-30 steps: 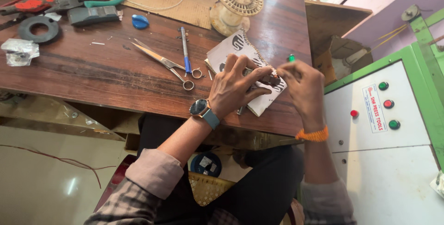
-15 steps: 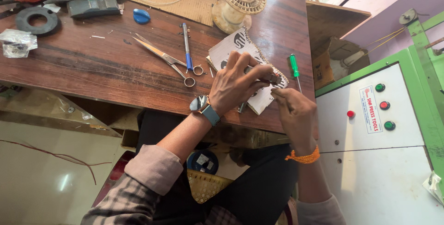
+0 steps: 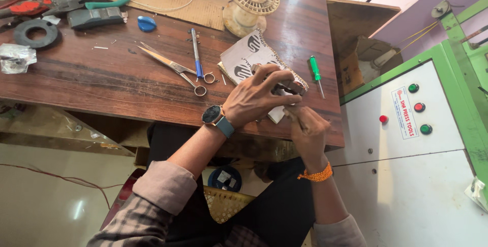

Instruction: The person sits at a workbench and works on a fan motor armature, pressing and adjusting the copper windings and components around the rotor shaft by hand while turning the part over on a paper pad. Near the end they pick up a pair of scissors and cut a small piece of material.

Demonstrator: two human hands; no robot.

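Gripping a small metal part (image 3: 288,85) at the wooden table's (image 3: 101,79) near edge, we clamp our left hand (image 3: 256,99) over it; our right hand (image 3: 305,127) pinches it from below, beside the green screwdriver (image 3: 315,70).

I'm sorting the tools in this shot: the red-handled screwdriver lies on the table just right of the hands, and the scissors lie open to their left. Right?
Not quite. The screwdriver has a green handle, not red, as the head view shows. The rest holds: it lies on the table just right of the left hand and right hand, and the scissors lie open to their left.
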